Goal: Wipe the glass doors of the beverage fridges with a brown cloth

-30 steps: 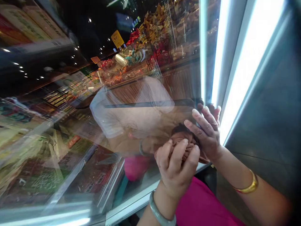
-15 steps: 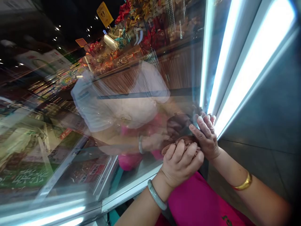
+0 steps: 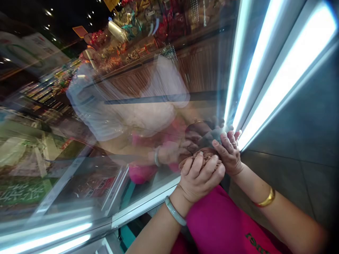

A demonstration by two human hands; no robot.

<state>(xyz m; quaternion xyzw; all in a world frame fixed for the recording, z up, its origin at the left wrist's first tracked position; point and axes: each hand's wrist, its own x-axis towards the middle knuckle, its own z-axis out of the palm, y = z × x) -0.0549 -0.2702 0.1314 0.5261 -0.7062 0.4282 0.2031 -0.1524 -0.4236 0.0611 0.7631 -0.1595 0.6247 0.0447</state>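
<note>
My left hand (image 3: pixel 200 178), a pale bangle at its wrist, has its fingers curled over a bunched brown cloth (image 3: pixel 203 159). That cloth lies against a glass pane (image 3: pixel 201 116), which mirrors my hands and clothing. Just right of it, my right hand (image 3: pixel 229 153) has its fingers raised and apart beside the pane's bright edge. A gold bangle circles the right wrist, and nothing shows in that hand. Whether its fingertips touch the glass, I cannot tell.
Bright light strips (image 3: pixel 262 77) run along the right side of the glass. A pale metal frame (image 3: pixel 143 204) borders it below. Colourful packaged goods (image 3: pixel 148 21) show in the glass. Dark floor tiles (image 3: pixel 283 169) lie at right.
The view has shifted slightly, so both hands sit a little further left in it. My left hand stays on the brown cloth; my right hand keeps its fingers apart.
</note>
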